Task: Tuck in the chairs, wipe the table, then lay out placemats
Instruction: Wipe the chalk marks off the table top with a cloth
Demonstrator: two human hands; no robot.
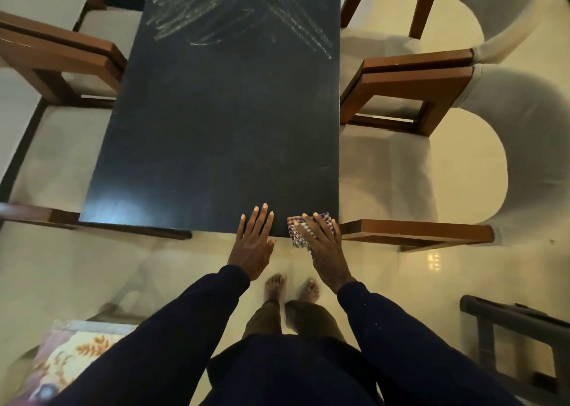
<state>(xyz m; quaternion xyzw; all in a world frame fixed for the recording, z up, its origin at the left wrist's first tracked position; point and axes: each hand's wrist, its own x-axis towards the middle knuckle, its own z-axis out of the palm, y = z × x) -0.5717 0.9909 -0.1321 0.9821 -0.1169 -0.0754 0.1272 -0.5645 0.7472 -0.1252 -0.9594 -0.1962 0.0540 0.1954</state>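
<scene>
A home dining room: a dark rectangular table (216, 122) flanked by wooden chairs (410, 97) with pale cushioned seats, on a glossy cream tile floor (431, 276).

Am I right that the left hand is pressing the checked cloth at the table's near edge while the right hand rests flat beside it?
Not quite: the hands are swapped. In the head view the right hand presses the checked cloth at the near edge of the table, while the left hand rests flat beside it.

No readable text, label, brand or number shows anywhere; the table's (216, 128) pale marks are only scribbles.
</scene>
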